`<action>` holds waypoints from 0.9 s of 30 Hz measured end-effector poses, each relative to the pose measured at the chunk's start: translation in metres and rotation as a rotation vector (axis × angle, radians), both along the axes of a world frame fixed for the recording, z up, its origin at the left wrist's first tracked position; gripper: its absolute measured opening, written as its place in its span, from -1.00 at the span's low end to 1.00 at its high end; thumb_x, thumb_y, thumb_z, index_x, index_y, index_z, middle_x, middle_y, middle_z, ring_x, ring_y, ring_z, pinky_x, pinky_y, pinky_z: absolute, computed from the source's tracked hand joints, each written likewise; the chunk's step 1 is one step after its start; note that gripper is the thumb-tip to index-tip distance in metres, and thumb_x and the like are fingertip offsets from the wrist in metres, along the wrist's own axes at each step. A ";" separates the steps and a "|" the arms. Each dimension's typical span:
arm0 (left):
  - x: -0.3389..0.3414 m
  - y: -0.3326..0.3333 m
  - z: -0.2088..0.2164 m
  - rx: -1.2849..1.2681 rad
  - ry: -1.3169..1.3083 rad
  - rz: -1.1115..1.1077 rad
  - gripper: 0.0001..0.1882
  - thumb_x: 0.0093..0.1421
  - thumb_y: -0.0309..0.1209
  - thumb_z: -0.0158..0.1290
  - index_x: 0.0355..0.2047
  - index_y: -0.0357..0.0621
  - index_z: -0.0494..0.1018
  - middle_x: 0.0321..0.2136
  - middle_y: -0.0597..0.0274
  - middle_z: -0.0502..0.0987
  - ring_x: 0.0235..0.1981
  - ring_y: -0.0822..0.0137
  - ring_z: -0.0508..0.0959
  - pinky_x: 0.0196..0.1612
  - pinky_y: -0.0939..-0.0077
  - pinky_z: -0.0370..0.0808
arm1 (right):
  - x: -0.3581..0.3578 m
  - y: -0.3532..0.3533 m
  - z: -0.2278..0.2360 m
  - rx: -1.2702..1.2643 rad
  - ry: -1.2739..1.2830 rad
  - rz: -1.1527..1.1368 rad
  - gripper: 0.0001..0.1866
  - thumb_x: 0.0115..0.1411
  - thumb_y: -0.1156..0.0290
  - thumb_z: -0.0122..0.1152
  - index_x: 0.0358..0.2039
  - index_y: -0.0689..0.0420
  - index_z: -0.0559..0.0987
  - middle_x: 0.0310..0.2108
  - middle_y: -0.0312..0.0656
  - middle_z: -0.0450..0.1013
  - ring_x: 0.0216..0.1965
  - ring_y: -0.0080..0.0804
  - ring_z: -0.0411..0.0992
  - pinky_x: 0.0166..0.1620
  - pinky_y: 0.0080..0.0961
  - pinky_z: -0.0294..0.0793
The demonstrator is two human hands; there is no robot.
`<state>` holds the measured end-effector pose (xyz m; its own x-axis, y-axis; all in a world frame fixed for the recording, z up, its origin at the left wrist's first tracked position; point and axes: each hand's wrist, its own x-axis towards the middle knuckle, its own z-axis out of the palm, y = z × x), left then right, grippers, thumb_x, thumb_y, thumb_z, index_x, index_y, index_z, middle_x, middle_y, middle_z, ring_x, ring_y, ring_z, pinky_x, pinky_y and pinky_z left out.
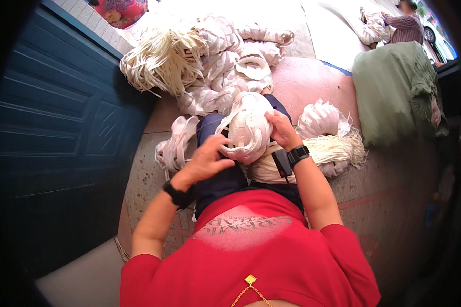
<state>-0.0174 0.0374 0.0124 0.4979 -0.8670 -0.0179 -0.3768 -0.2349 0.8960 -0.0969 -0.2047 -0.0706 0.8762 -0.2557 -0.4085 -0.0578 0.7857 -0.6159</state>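
Over my lap lies a rounded bundle of white, flat strips [249,125], with bands looped around its near edge. The fingers of my right hand [281,130] are closed on the bundle's right edge. My left hand [209,157] is at its lower left, thumb spread away and fingertips close to the edge; whether they touch it is hard to tell. To the right of my legs, a hank of cream strands [343,149] lies beside a rolled coil of pale strips [320,118]. Another looped bundle [175,143] sits left of my knee.
Beyond my knees is a heap of pale strip bundles [223,66], topped by loose cream strands [164,61]. A dark blue panelled door [61,112] stands left. Green cloth [389,92] covers something at right. Farther back, a person [407,25] handles similar white material.
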 end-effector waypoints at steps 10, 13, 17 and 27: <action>-0.004 -0.029 -0.005 0.209 -0.200 -0.143 -0.70 -0.07 -0.38 0.10 -0.27 -0.08 0.40 -0.38 0.09 0.42 -0.33 0.07 0.43 -0.30 0.31 0.36 | -0.058 0.050 0.013 0.143 0.543 0.033 -0.58 0.14 0.11 -0.14 -0.16 0.18 0.41 -0.32 -0.16 0.42 -0.26 -0.41 0.38 -0.21 -0.51 0.38; -0.016 -0.030 0.003 0.206 -0.156 -0.210 -0.69 -0.08 -0.40 0.11 -0.28 -0.14 0.39 -0.41 0.07 0.41 -0.35 0.09 0.44 -0.29 0.36 0.36 | -0.058 0.064 0.012 0.314 0.623 -0.018 -0.57 0.16 0.09 -0.21 -0.12 0.13 0.38 -0.24 -0.18 0.40 -0.19 -0.34 0.36 -0.13 -0.40 0.35; -0.031 -0.024 0.001 0.372 -0.389 -0.333 -0.73 -0.09 -0.34 0.11 -0.38 -0.15 0.35 -0.49 0.09 0.37 -0.42 0.06 0.43 -0.38 0.30 0.36 | -0.055 0.072 0.015 0.509 0.474 -0.240 -0.59 0.18 0.14 -0.24 -0.10 0.15 0.36 -0.18 -0.17 0.38 -0.13 -0.36 0.34 -0.04 -0.40 0.30; -0.066 -0.038 -0.061 0.457 -0.935 -0.131 -0.86 0.00 -0.36 -0.10 -0.39 0.05 0.39 -0.49 0.15 0.34 -0.59 0.21 0.45 -0.55 0.29 0.33 | -0.063 0.054 0.018 -1.529 0.382 -0.035 -0.57 0.01 0.25 0.10 -0.19 0.31 0.36 -0.31 -0.01 0.38 -0.33 -0.13 0.39 -0.27 -0.32 0.37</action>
<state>-0.0831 -0.0010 -0.0482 0.3855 -0.9226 -0.0139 -0.9200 -0.3854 0.0706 -0.1597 -0.1504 -0.0527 0.7709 -0.6343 0.0582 -0.3849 -0.5368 -0.7508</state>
